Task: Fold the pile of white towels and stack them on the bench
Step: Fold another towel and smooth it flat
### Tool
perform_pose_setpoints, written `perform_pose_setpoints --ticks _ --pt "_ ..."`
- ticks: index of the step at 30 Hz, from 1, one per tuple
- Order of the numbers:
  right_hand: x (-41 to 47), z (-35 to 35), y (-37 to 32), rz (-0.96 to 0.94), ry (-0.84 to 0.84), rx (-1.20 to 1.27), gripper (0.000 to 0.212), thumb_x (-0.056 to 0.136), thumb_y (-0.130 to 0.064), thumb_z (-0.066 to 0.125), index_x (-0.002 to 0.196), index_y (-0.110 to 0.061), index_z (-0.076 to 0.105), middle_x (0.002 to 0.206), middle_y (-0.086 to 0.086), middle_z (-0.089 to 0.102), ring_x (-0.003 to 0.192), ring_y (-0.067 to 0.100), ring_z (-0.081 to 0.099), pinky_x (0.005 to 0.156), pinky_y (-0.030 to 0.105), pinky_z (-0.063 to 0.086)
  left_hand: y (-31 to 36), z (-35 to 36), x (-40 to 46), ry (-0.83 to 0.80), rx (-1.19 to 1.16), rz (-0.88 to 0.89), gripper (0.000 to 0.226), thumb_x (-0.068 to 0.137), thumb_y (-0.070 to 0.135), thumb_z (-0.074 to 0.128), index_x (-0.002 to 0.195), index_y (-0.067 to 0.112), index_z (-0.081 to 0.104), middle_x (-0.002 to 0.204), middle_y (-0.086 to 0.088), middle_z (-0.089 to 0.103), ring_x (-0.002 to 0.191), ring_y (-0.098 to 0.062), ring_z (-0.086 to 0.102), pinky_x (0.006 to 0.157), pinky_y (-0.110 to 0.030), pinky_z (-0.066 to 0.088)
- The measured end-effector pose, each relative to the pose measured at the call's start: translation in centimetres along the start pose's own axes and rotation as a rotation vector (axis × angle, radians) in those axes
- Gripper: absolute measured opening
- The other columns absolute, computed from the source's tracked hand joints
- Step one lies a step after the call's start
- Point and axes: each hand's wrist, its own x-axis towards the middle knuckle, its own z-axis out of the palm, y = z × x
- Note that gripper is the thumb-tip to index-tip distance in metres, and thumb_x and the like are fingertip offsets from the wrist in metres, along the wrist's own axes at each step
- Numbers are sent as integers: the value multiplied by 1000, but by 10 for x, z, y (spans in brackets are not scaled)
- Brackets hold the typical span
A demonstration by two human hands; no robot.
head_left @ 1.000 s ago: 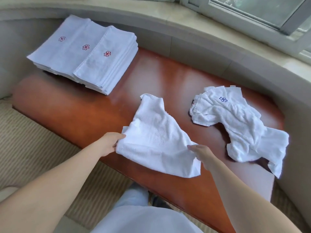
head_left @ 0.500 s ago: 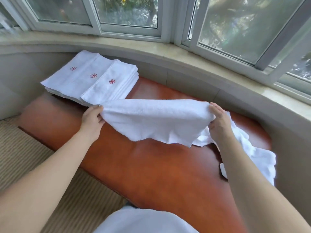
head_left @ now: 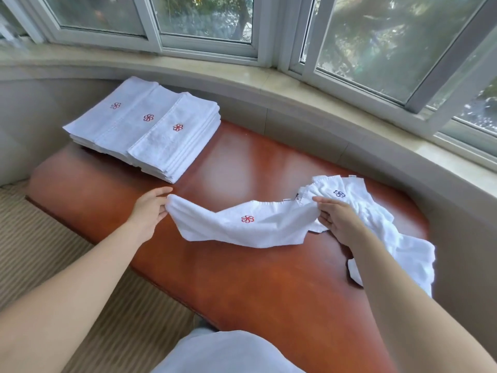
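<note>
The white terry towel with a red flower emblem point(head_left: 250, 224) hung stretched between both hands over the glossy reddish-brown wooden desk point(head_left: 242, 278), sagging in the middle with its lower edge resting on the desk top. The left hand point(head_left: 149, 211) pinched the towel's left end between thumb and fingers, near the front left part of the desk. The right hand point(head_left: 336, 219) gripped the towel's right end, fingers curled into the cloth, just in front of the crumpled white towel with a dark blue emblem point(head_left: 376, 219). That crumpled towel lay on the right end of the desk, touching the held towel's right end and trailing toward the desk's near right edge behind the right forearm. At the far left end of the desk sat the stack of folded white towels point(head_left: 145, 130), laid in 3 overlapping rows, each top towel showing a red flower emblem; it was well apart from the left hand. Behind the desk ran a pale stone window sill point(head_left: 269, 84).
</note>
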Motion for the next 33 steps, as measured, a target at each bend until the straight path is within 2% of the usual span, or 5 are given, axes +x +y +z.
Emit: perform_pose_setpoints --ticks 14,18,22,27,33 --pt "-21 2 -147 -692 402 -753 21 89 -23 65 106 -22 78 110 4 68 92 24 70 84 42 58 127 -2 -7 137 557 599 11 89 26 76 85 34 70 99 14 61 83 -3 58 70 -24 43" --pt "-21 -8 -114 -448 -54 -713 9 93 -7 70 101 -6 72 83 12 76 64 13 73 54 21 54 102 -9 -13 -159 804 346 8 85 27 80 86 27 73 91 5 72 81 -12 65 68 -28 47" --pt "-26 -17 -80 -14 -390 -806 9 92 -2 69 98 -8 69 88 11 73 82 26 78 67 28 59 66 -21 -24 -499 1151 46 8 83 16 75 90 18 73 74 -4 69 69 -14 58 60 -28 40" --pt "-26 -23 -94 43 -335 -803 16 85 1 65 85 -15 69 78 3 69 73 25 76 47 22 48 81 -32 -20 -512 834 -207 13 87 3 72 97 10 69 69 -2 58 58 -9 52 51 -20 41" --pt "5 -4 -111 -210 33 -412 18 87 3 64 98 -10 68 102 19 72 76 26 78 75 35 65 110 -14 -4 -174 360 -1 17 93 -2 69 103 10 62 79 -8 61 58 -10 60 53 -17 54"
